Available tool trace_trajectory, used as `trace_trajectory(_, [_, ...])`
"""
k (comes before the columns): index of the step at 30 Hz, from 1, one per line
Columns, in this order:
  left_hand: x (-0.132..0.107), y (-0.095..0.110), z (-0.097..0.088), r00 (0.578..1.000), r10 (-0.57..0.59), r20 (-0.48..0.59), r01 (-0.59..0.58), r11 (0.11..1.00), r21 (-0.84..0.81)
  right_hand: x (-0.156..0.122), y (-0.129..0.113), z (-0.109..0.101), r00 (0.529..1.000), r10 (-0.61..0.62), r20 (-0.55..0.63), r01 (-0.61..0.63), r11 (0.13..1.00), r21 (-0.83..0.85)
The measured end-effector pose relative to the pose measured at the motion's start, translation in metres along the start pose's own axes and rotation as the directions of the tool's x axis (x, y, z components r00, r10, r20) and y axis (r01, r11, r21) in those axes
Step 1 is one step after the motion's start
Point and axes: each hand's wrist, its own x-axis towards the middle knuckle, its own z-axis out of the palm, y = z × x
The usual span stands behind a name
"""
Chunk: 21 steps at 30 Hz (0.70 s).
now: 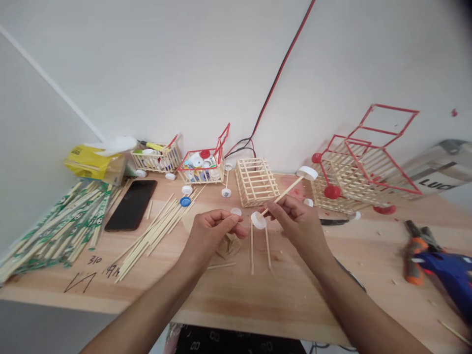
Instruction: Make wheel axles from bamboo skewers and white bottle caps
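Pinched in my right hand (300, 223) is a thin wooden stick (285, 195) with a white bottle cap (307, 172) on its far end and another white cap (258, 221) on its near end. My left hand (212, 231) holds a small, pale round disc (236, 211) between thumb and fingers, close to the near cap. Behind the hands stands a stick-built basket (257, 181). Left of it lies a second stick with caps on both ends (227, 179). Two sticks (252, 250) lie on the table between my hands.
Loose sticks (151, 236), a phone (131, 205) and packaged chopsticks (70, 226) lie to the left. Two small carts (202, 172) filled with caps and other bits stand against the wall. To the right are a larger stick cart (346, 172), orange-handled pliers (415, 260) and a blue tool (448, 280).
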Motion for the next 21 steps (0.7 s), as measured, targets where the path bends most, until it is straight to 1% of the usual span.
trace_trajectory(9, [-0.0025, 0.0035, 0.0000, 0.994, 0.105, -0.005, -0.104, 0.989, 0.103, 0.0002, 0.0039, 0.0000, 1.000, -0.031, -0.004, 0.031, 0.999, -0.036])
trace_trajectory(16, [-0.0047, 0.0066, 0.0057, 0.991, 0.134, -0.026, -0.121, 0.953, 0.279, -0.0024, 0.0018, 0.0011, 0.995, -0.099, -0.032, 0.091, 0.977, -0.190])
trace_trajectory(21, [-0.0029, 0.0030, 0.0035, 0.986, 0.166, -0.016, -0.154, 0.943, 0.295, -0.0044, -0.0032, 0.0008, 0.992, -0.121, -0.038, 0.108, 0.963, -0.247])
